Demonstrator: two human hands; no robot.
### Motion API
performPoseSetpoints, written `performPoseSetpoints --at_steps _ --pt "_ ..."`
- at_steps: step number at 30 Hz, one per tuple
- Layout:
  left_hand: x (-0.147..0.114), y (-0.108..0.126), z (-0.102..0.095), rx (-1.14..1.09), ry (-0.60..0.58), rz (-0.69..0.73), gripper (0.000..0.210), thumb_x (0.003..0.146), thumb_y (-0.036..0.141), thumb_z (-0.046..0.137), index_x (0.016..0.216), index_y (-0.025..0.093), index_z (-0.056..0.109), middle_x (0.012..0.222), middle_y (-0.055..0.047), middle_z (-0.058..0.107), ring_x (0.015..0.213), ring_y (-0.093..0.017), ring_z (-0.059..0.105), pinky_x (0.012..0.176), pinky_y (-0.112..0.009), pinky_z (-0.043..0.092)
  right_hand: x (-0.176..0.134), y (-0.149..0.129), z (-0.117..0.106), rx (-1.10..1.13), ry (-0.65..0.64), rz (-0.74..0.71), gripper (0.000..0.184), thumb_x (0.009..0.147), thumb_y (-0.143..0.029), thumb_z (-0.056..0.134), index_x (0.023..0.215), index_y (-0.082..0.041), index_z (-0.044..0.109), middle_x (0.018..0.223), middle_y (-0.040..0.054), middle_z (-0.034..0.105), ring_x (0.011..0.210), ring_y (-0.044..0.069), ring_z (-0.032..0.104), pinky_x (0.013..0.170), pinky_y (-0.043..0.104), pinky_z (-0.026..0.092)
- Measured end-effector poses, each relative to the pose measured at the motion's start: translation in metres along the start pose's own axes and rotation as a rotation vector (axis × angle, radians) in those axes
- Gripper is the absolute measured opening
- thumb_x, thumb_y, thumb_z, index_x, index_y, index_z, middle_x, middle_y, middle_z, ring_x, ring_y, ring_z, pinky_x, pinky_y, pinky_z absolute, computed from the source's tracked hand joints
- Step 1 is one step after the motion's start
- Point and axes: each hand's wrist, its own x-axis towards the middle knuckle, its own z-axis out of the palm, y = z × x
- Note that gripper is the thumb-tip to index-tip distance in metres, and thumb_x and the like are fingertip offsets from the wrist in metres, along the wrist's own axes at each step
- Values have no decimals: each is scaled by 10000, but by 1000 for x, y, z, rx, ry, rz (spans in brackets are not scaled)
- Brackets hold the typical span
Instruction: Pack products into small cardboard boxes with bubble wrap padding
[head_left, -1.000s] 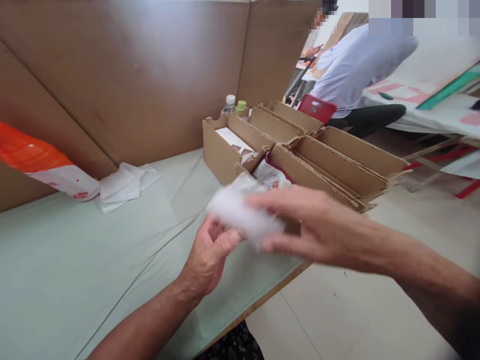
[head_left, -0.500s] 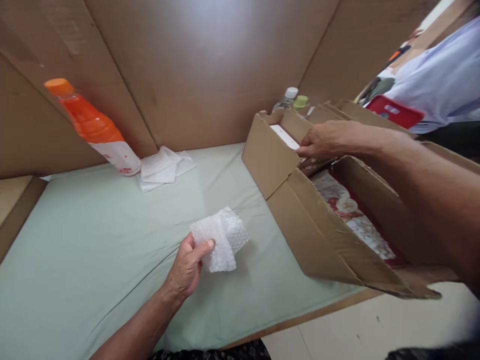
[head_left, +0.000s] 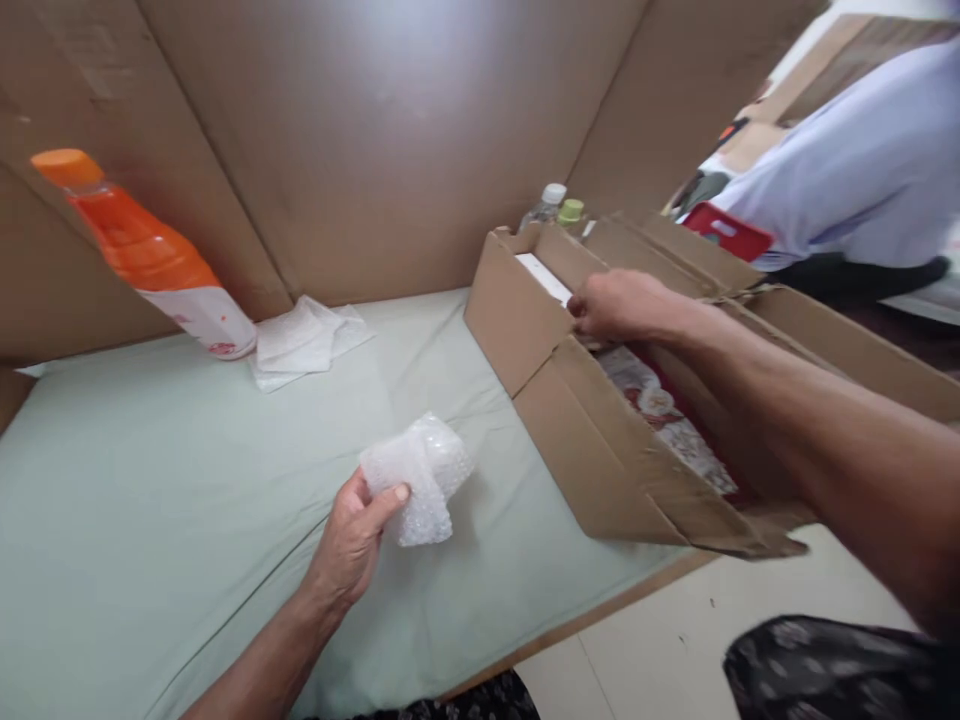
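Note:
My left hand (head_left: pixel 360 530) pinches a folded piece of bubble wrap (head_left: pixel 424 480) above the green cloth, thumb on top. My right hand (head_left: pixel 619 305) reaches into the cardboard box (head_left: pixel 592 450) on the right, at the partition next to a white flat item (head_left: pixel 544 278). Its fingers curl down and are partly hidden, so what they grip, if anything, cannot be made out. Below my right forearm, a printed package with a red edge (head_left: pixel 671 425) lies in the nearer compartment.
An orange-capped bottle (head_left: pixel 157 265) leans at the back left beside folded white sheets (head_left: pixel 300 335). Behind the box stand a clear bottle (head_left: pixel 546 205) and a green-capped one (head_left: pixel 570 212). Cardboard panels (head_left: pixel 390 150) wall the back. A person in a light shirt (head_left: pixel 847 160) is at the right.
The view has turned a little to the right, so things sit further left. My right hand has moved slightly toward the near side of the partition. The left still holds the bubble wrap.

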Motion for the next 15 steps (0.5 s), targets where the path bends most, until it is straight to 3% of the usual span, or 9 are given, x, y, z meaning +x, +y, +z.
performPoseSetpoints --at_steps 2,4,7,9,11,12,13,15 --pt "-2 8 -3 204 -25 165 434 761 460 803 1075 171 729 1031 -108 753 972 -268 714 851 -370 571 -34 2 -27 19 112 108 225 873 -185 599 1000 -149 781 924 126 761 855 237 684 729 340 464" --pt "-4 23 2 462 -76 503 249 811 345 781 1019 214 741 1189 -108 718 1155 -295 672 937 -403 559 -75 -6 -53 62 319 126 243 882 -191 568 991 -190 785 888 83 756 822 218 673 728 337 467" --pt "-5 52 30 714 -144 1055 195 807 225 786 988 262 724 1609 -55 408 1515 -356 350 1139 -521 435 -129 -38 -74 127 593 -143 212 852 -190 588 878 -239 793 830 14 751 783 192 666 686 328 450" --pt "-2 66 53 776 -181 1277 220 805 230 794 1000 267 700 1689 -30 249 1544 -368 287 1156 -552 417 -145 -63 -76 314 555 -452 203 840 -159 599 819 -249 780 778 -35 738 713 146 652 607 297 441" --pt "6 72 64 815 -190 1373 210 815 238 780 996 265 676 1569 -70 446 1396 -313 518 1056 -462 525 -140 -72 -73 587 391 -695 200 843 -109 611 834 -242 760 759 -68 725 683 105 647 581 247 465" --pt "11 72 63 828 -166 1386 195 824 231 761 992 265 668 1411 -70 587 1250 -262 632 978 -395 568 -131 -66 -70 719 339 -736 196 848 -88 621 880 -233 749 777 -71 726 693 93 654 601 224 489" --pt "17 71 56 841 -110 1379 190 831 226 741 999 270 664 1236 -51 670 1114 -222 690 915 -344 586 -117 -53 -67 818 343 -708 188 858 -81 632 937 -216 736 815 -61 734 714 89 665 637 213 511" --pt "30 66 28 878 56 1276 296 831 249 715 1118 293 658 1051 -23 697 988 -201 711 867 -315 590 -84 -9 -58 874 448 -461 196 881 -112 665 1066 -160 710 909 -3 753 754 93 675 702 221 529"
